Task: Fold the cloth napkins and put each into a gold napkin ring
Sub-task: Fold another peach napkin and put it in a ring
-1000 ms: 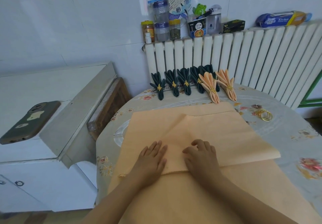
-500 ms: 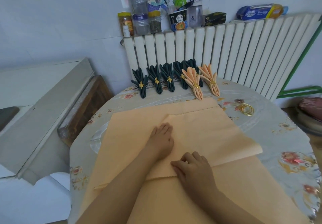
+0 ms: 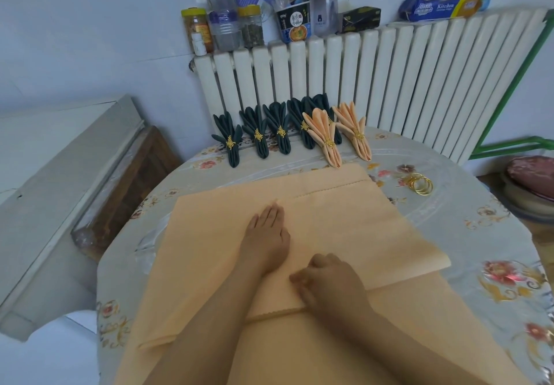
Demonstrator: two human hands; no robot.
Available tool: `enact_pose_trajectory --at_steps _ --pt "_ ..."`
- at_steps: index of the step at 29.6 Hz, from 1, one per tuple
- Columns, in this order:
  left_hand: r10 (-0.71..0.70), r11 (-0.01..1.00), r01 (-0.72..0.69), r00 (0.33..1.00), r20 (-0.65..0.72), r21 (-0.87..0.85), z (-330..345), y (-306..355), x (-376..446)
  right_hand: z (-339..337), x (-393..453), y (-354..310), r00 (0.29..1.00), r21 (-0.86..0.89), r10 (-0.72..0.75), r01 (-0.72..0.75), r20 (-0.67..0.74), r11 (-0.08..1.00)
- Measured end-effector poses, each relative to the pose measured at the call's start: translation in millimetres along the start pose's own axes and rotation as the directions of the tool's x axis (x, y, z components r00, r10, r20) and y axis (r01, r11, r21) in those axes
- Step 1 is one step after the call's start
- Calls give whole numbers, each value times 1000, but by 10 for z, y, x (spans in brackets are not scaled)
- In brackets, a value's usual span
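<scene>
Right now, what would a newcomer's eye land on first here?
The large peach cloth napkin spread across the round floral table, with the left hand flat on its fold and the right hand curled at its near edge. Behind it, dark green folded napkins and peach folded napkins line the white radiator; loose gold napkin rings lie at the right.

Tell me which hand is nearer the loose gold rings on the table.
Right. The right hand rests on the peach napkin at its near edge, below-left of the gold rings. The left hand lies flat further left, across the napkin's middle fold.
</scene>
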State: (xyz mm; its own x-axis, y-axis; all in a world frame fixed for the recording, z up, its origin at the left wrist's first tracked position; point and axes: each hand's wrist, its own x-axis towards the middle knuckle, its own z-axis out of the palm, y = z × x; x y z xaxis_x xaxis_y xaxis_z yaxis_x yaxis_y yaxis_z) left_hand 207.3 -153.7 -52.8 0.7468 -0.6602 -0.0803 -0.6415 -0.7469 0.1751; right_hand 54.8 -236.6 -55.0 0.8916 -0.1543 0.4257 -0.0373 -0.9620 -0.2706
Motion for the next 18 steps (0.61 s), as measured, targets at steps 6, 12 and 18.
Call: enact_pose_trajectory --at_steps 6,12,18 --pt "4 1000 -5 999 -41 -6 20 -22 26 -88 792 838 946 -174 266 -234 187 956" --pt "8 1000 -7 998 -64 2 43 -11 12 -35 1309 1341 859 -335 380 -265 345 904" --pt "5 1000 -4 998 -62 4 38 -29 39 -216 1668 1454 744 -547 441 -121 502 828"
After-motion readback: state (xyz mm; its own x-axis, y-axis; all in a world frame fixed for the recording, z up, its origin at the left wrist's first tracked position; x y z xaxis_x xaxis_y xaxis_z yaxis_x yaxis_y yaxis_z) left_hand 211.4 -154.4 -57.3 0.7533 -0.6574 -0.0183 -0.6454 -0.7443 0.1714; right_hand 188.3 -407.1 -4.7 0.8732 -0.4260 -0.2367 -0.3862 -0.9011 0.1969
